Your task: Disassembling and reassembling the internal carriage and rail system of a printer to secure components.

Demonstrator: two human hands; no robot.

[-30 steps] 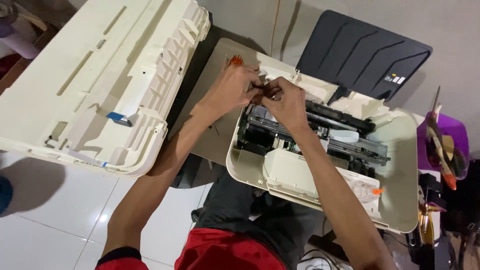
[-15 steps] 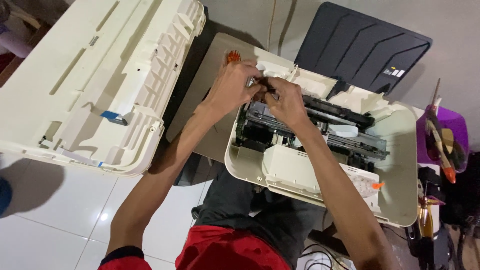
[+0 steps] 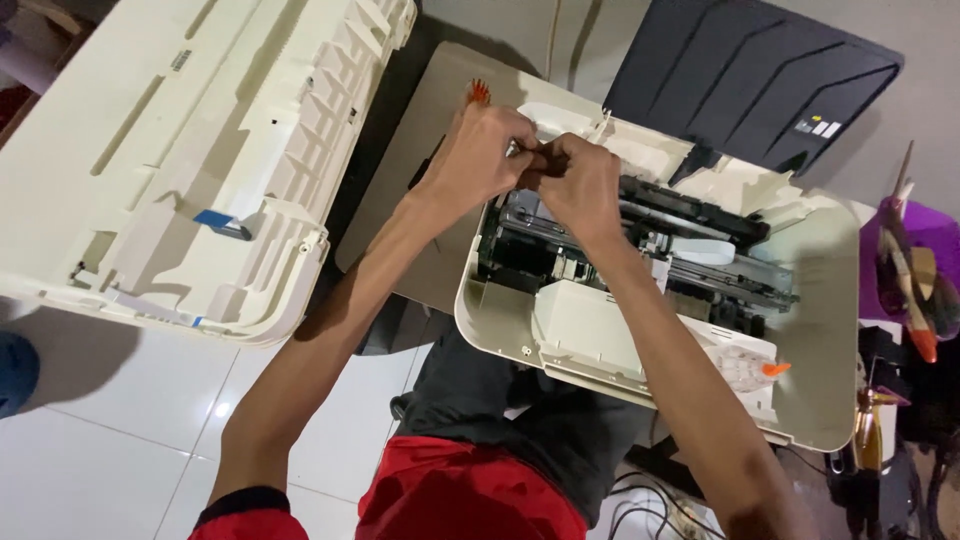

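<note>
Left hand: the left hand (image 3: pixel 478 152) is up at the back-left corner of the printer (image 3: pixel 640 330), fingers curled shut and pinching something small. Can't really tell what, it's hidden between the two hands.
Right hand: the right hand (image 3: pixel 583 185) is touching the left one, fingers bunched tight on the same little spot. No idea what's in there either.
Printer: opened up with its top off, sitting low in front of the person, partly over their lap. Cream shell, and you can see the dark rails and metal guts inside (image 3: pixel 700 245).
Orange bit: a small orange piece (image 3: pixel 478 92) pokes out just past the left hand's knuckles.
Top cover: the big cream cover (image 3: pixel 180 150) lies flipped over on the floor off to the left, well apart from both hands.
Dark tray: a dark paper tray (image 3: pixel 750 75) sticks up at the printer's far side.
Floor: white tiles (image 3: pixel 110 430).
</note>
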